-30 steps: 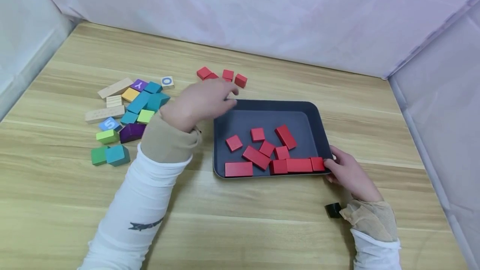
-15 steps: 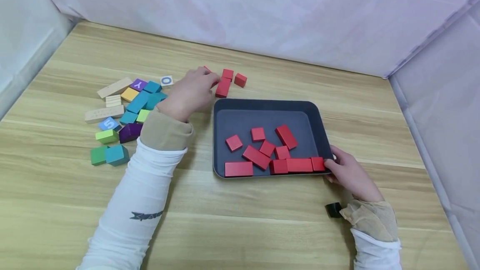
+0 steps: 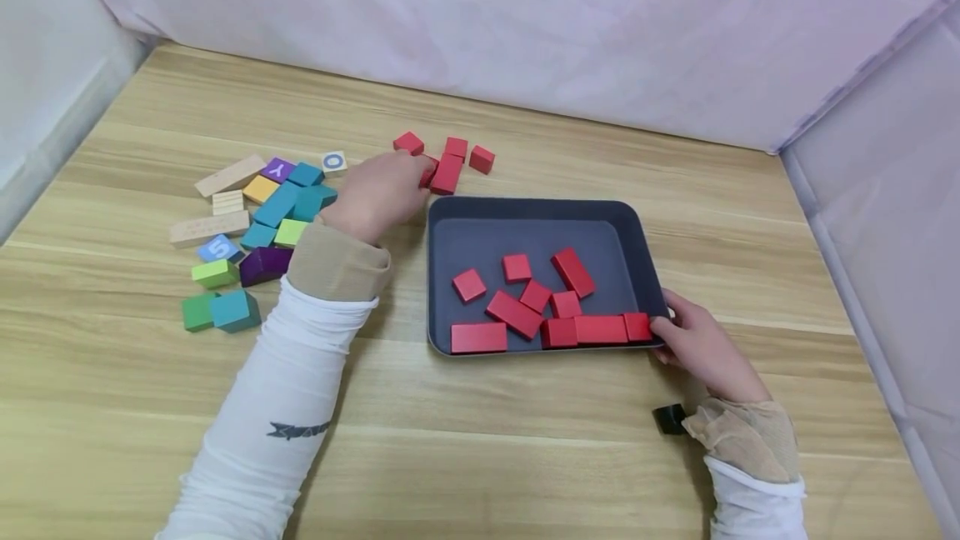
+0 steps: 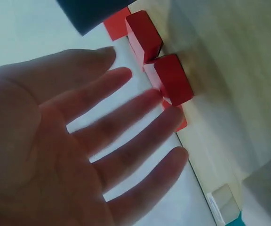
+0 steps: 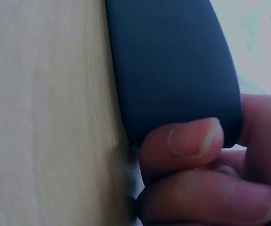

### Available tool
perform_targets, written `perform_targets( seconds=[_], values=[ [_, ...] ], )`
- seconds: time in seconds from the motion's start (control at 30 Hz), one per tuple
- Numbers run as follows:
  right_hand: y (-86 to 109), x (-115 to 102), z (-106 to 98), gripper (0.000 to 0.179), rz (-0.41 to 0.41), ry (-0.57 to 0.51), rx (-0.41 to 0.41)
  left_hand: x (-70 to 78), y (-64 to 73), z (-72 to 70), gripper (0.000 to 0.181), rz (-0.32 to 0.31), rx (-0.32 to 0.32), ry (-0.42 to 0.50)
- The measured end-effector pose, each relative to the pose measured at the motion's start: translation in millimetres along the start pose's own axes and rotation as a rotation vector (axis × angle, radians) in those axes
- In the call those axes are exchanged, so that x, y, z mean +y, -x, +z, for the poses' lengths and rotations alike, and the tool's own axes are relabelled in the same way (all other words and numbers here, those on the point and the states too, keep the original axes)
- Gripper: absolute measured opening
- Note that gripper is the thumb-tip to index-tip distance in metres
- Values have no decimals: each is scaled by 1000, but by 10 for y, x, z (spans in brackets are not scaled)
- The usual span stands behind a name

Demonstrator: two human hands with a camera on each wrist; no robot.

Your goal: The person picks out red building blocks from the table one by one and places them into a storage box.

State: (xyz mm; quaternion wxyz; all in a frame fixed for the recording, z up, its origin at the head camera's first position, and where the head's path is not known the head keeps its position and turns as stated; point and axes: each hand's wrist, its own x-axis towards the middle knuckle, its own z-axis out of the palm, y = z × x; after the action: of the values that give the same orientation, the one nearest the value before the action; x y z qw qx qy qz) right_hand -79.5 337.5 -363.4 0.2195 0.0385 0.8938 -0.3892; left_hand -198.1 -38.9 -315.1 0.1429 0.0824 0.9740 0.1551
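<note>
One red block point(image 3: 430, 174) lies on the bench point(image 3: 540, 448), just past the far left corner of the tray point(image 3: 540, 208). The fingertips of the left hand point(image 3: 382, 190) are at this block; contact cannot be confirmed. In the left wrist view, the fingers of this hand are extended and spread, with the thumb apart. Four other red blocks point(image 3: 447, 173) are grouped close around the first, behind the tray.

The right hand point(image 3: 705, 350) grips the near right corner of the tray, thumb at the rim and fingers curled around the outside. The two hands are well apart. The tray holds ten red pieces point(image 3: 513, 313): four along the near wall, the remainder loose on the floor of the tray.

Left of the tray is a cluster of mixed blocks point(image 3: 277, 204) in teal, green, purple, yellow and bare wood. A block marked O point(image 3: 333, 161) sits at its far right. A small black object point(image 3: 669, 419) lies beside the right cuff point(image 3: 750, 440). White sheeting point(image 3: 480, 32) stands behind the bench.
</note>
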Motion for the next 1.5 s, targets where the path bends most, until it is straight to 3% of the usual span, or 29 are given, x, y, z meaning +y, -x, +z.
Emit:
perform_targets(
  seconds=[0.17,0.33,0.5,0.7,0.87,1.1,1.27,1.5],
  values=[
    [30,28,0,33,6,-3,-2,-13,-24,92,61,16,-13,13],
    [26,35,24,31,3,-13,-1,-47,-65,159,64,21,-8,35],
    [12,25,26,30,-6,4,12,-60,-104,134,58,52,10,11],
    [6,20,19,29,-13,32,4,-59,-99,123,61,-9,-10,35],
    [-16,26,39,28,-15,18,8,-84,-72,103,62,-18,-19,20],
    [-33,31,46,27,-15,26,14,-155,-47,-9,56,-31,-83,21],
    [-38,36,47,27,-17,25,14,-91,35,-98,62,-48,-43,-6],
    [-36,39,34,26,-22,19,14,95,168,-207,51,-44,68,-30]
  ],
)
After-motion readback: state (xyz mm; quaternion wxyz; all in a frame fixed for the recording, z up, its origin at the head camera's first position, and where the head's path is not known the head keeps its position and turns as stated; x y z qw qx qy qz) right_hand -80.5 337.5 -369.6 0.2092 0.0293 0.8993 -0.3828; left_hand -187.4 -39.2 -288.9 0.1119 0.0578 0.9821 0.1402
